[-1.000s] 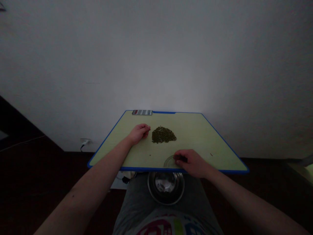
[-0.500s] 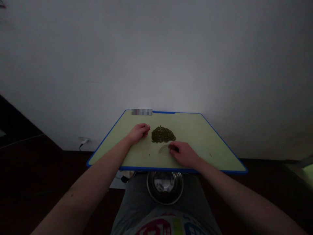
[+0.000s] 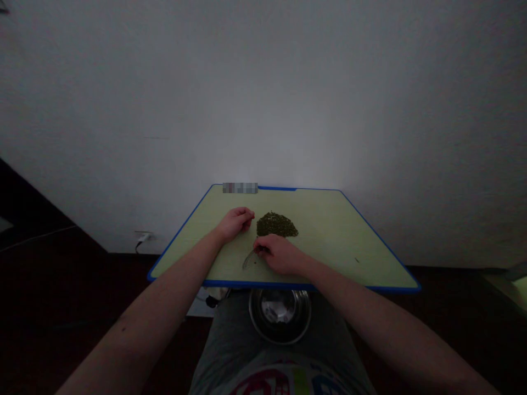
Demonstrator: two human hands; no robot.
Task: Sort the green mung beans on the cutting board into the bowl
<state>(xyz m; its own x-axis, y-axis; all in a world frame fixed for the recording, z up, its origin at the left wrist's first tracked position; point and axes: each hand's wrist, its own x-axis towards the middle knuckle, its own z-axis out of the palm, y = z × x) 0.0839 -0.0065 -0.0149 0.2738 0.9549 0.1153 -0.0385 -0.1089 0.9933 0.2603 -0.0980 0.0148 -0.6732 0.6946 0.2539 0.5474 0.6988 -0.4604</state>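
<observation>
A pile of small dark green grains (image 3: 276,224) lies in the middle of the pale table (image 3: 325,219). Just left of the pile my left hand (image 3: 237,221) rests on the tabletop, fingers curled and pinched together; whether anything is between them is too small to see. My right hand (image 3: 280,254) is at the pile's near edge, closed around a thin, clear curved piece (image 3: 248,259). This see-through piece points left and toward me, with its curved edge near the tabletop. Its full shape is hidden by my fingers.
Below the near blue table edge (image 3: 263,285), a shiny metal bowl (image 3: 280,334) sits on my lap. A small dark sliver (image 3: 357,260) lies on the table's right side. Behind the table stands a wall (image 3: 263,109), with a plugged-in cord (image 3: 142,239) at lower left.
My right hand has moved left along the pile's near side, carrying the clear curved piece with it. My left hand has stayed in place beside the pile.
</observation>
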